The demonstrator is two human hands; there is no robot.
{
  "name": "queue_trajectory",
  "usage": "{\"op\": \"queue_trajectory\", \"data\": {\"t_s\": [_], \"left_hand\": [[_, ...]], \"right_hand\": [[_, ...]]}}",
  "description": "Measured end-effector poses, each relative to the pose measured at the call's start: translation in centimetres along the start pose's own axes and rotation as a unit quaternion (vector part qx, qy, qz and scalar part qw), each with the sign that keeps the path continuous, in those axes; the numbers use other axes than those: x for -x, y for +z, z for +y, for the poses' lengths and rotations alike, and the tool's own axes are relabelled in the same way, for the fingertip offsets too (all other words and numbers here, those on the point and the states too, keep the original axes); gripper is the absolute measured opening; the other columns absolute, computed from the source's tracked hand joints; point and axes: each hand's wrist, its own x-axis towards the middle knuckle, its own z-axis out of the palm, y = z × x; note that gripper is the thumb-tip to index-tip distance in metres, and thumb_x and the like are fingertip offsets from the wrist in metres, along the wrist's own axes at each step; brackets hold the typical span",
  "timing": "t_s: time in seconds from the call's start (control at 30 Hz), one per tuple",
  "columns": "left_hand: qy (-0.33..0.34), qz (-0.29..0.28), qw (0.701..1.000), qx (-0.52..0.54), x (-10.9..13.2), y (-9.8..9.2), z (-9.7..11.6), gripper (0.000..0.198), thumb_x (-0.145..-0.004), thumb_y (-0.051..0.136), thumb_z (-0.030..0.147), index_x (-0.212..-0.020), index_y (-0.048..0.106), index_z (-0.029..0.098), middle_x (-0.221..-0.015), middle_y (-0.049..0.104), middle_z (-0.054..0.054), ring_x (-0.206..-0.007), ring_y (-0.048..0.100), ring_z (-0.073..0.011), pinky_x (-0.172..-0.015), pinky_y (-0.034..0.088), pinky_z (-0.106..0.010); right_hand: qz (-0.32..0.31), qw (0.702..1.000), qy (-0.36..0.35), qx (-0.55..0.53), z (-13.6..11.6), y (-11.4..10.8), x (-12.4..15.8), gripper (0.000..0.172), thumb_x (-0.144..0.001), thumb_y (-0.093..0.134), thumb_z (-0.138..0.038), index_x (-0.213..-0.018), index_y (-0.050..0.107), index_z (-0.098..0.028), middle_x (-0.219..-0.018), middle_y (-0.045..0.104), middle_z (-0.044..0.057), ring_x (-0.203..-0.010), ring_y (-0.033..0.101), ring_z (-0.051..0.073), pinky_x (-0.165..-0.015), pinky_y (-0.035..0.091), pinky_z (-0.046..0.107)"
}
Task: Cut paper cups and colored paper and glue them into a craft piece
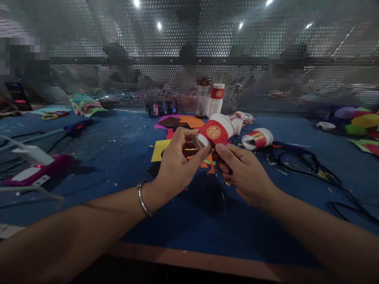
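A red and white paper cup (217,131) with a gold emblem is tilted on its side above the table. My left hand (181,159) grips it at the left end, thumb below and index finger above. My right hand (241,169) is closed in a pinch against the cup's lower side; whatever sits between its fingertips is hidden. Under and behind my hands lie yellow paper (159,151), orange paper (191,121) and several cut scraps. Just right of the held cup, another red and white cup (260,139) lies on its side with a dark tip in front of it.
A glass bottle (203,98) and a cup stack (216,103) stand at the back by the mesh screen. Black cable (321,169) coils at right. At left are a purple power strip (41,171), a blue glue gun (77,127) and scissors (55,115).
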Motion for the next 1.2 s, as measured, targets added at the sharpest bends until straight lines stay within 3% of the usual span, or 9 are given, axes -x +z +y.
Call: {"op": "queue_trajectory", "data": {"t_s": [0.27,0.43,0.57,0.87,1.2], "left_hand": [[-0.045,0.002,0.997,0.068,-0.15,0.18,0.51,0.047,-0.079,0.078,0.033,-0.115,0.052,0.018,-0.108,0.072,-0.009,-0.092,0.071,-0.0181,-0.077,0.059,-0.030],[-0.090,0.005,0.987,0.130,-0.30,0.49,0.16,0.042,-0.082,0.075,0.036,-0.116,0.060,0.018,-0.109,0.074,-0.009,-0.098,0.071,-0.0193,-0.089,0.057,-0.035],[-0.075,-0.010,0.991,0.110,-0.35,0.43,0.04,0.036,-0.083,0.074,0.036,-0.114,0.067,0.018,-0.108,0.074,-0.008,-0.098,0.070,-0.0190,-0.093,0.056,-0.037],[-0.041,-0.024,0.999,0.027,-0.41,0.00,0.72,0.033,-0.086,0.070,0.038,-0.112,0.070,0.018,-0.096,0.075,-0.005,-0.090,0.069,-0.0179,-0.084,0.058,-0.032],[-0.061,-0.019,0.997,0.042,-0.39,0.05,-0.04,0.046,-0.085,0.071,0.043,-0.124,0.066,0.019,-0.102,0.075,-0.008,-0.093,0.070,-0.0203,-0.090,0.057,-0.038]], "right_hand": [[-0.001,1.000,-0.024,0.016,-0.27,-0.16,-0.01,0.046,-0.080,0.072,-0.060,-0.070,0.054,-0.018,-0.052,0.038,-0.009,-0.042,0.026,0.003,-0.038,0.017,0.020],[0.001,0.999,-0.036,0.017,-0.40,-0.14,-0.07,0.046,-0.079,0.073,-0.059,-0.069,0.056,-0.018,-0.051,0.041,-0.008,-0.042,0.027,0.003,-0.037,0.017,0.021],[0.009,0.999,-0.033,0.023,-0.23,-0.29,-0.14,0.048,-0.076,0.074,-0.061,-0.067,0.056,-0.018,-0.051,0.041,-0.008,-0.042,0.027,0.003,-0.037,0.016,0.020],[0.012,0.998,-0.032,0.044,0.03,-0.42,-0.20,0.049,-0.077,0.073,-0.062,-0.068,0.056,-0.017,-0.052,0.040,-0.008,-0.043,0.029,0.003,-0.038,0.017,0.019],[0.015,0.996,-0.041,0.072,0.05,-0.47,-0.26,0.050,-0.077,0.071,-0.065,-0.069,0.057,-0.018,-0.052,0.040,-0.007,-0.044,0.031,0.005,-0.039,0.020,0.021]]}}
